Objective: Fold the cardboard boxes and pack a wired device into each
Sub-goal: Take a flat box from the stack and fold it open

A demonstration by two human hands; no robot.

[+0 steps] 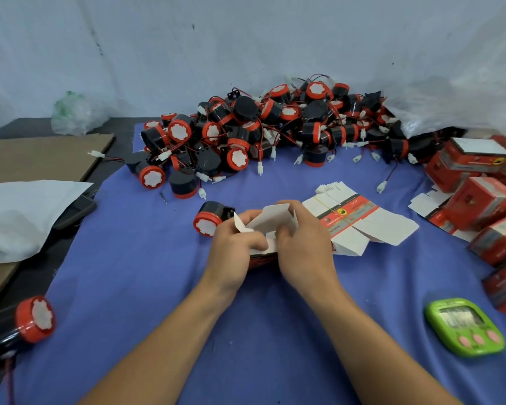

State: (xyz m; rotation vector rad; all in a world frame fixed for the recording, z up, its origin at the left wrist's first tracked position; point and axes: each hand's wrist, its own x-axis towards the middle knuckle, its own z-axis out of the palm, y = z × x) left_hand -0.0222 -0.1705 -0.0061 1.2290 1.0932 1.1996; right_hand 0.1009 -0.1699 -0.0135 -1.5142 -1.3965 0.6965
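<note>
You're gripping the half-folded cardboard box [270,219] at the middle of the blue cloth [158,287]. Your left hand [234,247] and right hand [301,244] are both curling round its stiff white flaps. The wired device [209,220], a squat black drum with a glossy red cap, is lying on its side just far-left of your left hand, which is the nearer one, with the cap facing near-left.

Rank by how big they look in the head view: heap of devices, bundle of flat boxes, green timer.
1. heap of devices
2. bundle of flat boxes
3. green timer, nearer the camera, so its rank is unsure
</note>
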